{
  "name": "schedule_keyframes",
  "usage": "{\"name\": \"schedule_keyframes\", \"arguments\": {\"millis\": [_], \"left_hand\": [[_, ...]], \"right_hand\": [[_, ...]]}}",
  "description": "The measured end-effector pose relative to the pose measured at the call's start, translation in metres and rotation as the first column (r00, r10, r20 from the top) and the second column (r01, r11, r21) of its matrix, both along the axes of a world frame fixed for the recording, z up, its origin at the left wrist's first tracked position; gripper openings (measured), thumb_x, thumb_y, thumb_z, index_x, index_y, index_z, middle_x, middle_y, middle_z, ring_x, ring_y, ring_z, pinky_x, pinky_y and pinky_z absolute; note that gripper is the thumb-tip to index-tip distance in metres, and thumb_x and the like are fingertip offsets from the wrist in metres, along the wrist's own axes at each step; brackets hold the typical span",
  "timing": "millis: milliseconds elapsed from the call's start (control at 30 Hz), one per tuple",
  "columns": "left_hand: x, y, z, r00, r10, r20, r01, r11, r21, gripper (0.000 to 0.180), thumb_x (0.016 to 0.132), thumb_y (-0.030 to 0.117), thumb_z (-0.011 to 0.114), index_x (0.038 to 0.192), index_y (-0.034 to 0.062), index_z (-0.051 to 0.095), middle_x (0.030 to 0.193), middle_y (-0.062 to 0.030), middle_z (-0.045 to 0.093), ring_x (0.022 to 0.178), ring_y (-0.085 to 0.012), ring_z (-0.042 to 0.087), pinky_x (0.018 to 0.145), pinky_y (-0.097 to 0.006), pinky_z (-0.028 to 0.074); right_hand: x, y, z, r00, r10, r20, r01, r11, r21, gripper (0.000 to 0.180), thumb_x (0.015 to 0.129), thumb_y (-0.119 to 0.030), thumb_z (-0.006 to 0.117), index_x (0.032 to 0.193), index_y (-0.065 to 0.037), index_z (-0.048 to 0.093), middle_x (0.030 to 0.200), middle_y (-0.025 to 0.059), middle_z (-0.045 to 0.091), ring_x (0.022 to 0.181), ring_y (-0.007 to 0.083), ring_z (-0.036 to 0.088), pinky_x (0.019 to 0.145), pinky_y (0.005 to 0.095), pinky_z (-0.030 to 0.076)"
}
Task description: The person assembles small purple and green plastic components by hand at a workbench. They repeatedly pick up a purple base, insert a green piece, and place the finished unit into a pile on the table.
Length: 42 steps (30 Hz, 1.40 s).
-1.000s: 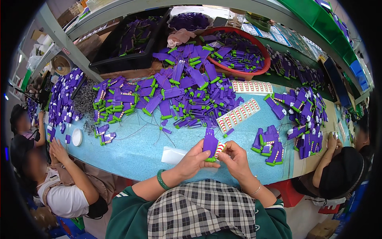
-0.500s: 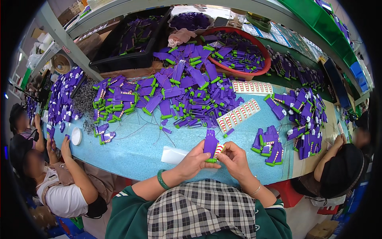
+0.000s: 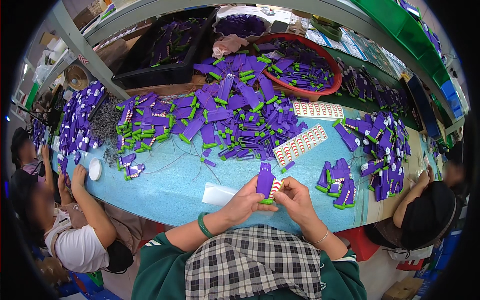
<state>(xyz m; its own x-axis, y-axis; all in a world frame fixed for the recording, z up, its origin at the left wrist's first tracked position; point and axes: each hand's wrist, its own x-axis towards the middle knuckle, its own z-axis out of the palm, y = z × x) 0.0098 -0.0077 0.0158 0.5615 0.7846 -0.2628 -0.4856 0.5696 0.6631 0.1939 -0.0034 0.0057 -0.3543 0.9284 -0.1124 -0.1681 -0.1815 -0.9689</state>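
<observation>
Purple plastic piece [image 3: 264, 181] stands upright, pinched in my left hand [image 3: 245, 202]; green end down by my fingers. My right hand [image 3: 296, 200] presses a small red-and-white striped sticker [image 3: 275, 188] against its right side, fingertips closed on it. Looks mid-piece. Beyond my grip, sticker sheets [image 3: 300, 145] lie half used; the big purple pile [image 3: 225, 115] farther out likely remains. Finished-looking pieces [image 3: 337, 182] sit right of my hands.
</observation>
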Motion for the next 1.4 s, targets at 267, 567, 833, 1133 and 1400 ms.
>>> {"name": "schedule_keyframes", "arguments": {"millis": [267,567,833,1133,1400], "left_hand": [[0.001,0.0,-0.003,1.0,-0.003,-0.005,0.002,1.0,-0.012,0.05,0.089,0.002,0.041,0.137,0.0087,0.029,0.124,-0.0087,0.048,0.112,-0.0193,0.054,0.092,-0.043,0.052],[0.005,-0.002,-0.005,0.977,0.021,-0.214,0.01,0.989,0.146,0.041,0.089,-0.002,0.049,0.128,0.0055,0.037,0.117,-0.0069,0.051,0.107,-0.0166,0.056,0.086,-0.036,0.056],[0.008,-0.006,-0.008,0.979,0.019,-0.205,0.027,0.976,0.218,0.03,0.093,0.005,0.05,0.122,0.0033,0.041,0.111,-0.0056,0.052,0.103,-0.0149,0.056,0.082,-0.034,0.057],[0.007,-0.009,-0.012,0.968,-0.005,-0.251,0.1,0.925,0.367,0.03,0.097,0.012,0.047,0.124,0.002,0.039,0.109,-0.0072,0.052,0.097,-0.0155,0.057,0.079,-0.033,0.054],[0.011,-0.003,-0.009,0.97,-0.21,0.122,0.218,0.974,-0.064,0.039,0.099,0.04,0.034,0.086,0.0063,0.049,0.065,-0.0034,0.047,0.06,-0.0172,0.052,0.057,-0.03,0.044]], "right_hand": [[-0.001,0.0,-0.006,0.994,-0.01,0.106,0.003,0.997,0.071,0.01,0.087,-0.003,0.062,0.093,-0.001,0.054,0.087,0.0026,0.059,0.078,0.0068,0.056,0.069,0.0218,0.047],[0.0,-0.003,-0.008,0.986,-0.042,0.16,0.026,0.994,0.103,0.01,0.087,-0.003,0.062,0.091,0.0,0.054,0.085,0.0021,0.057,0.078,0.0067,0.055,0.07,0.0216,0.047],[-0.003,-0.001,0.003,0.856,-0.357,0.374,0.048,0.775,0.63,0.014,0.08,-0.006,0.069,0.072,-0.003,0.058,0.065,0.0033,0.059,0.062,0.0132,0.054,0.058,0.0271,0.042],[0.003,0.008,0.014,0.766,-0.4,0.503,-0.141,0.659,0.739,0.02,0.073,-0.013,0.073,0.084,-0.003,0.06,0.079,0.0111,0.062,0.07,0.0209,0.059,0.058,0.0313,0.046],[-0.008,0.009,0.01,0.964,0.106,0.242,-0.146,0.977,0.153,0.048,0.071,-0.026,0.078,0.106,0.001,0.059,0.097,0.0129,0.063,0.089,0.0194,0.062,0.074,0.0319,0.052]]}}
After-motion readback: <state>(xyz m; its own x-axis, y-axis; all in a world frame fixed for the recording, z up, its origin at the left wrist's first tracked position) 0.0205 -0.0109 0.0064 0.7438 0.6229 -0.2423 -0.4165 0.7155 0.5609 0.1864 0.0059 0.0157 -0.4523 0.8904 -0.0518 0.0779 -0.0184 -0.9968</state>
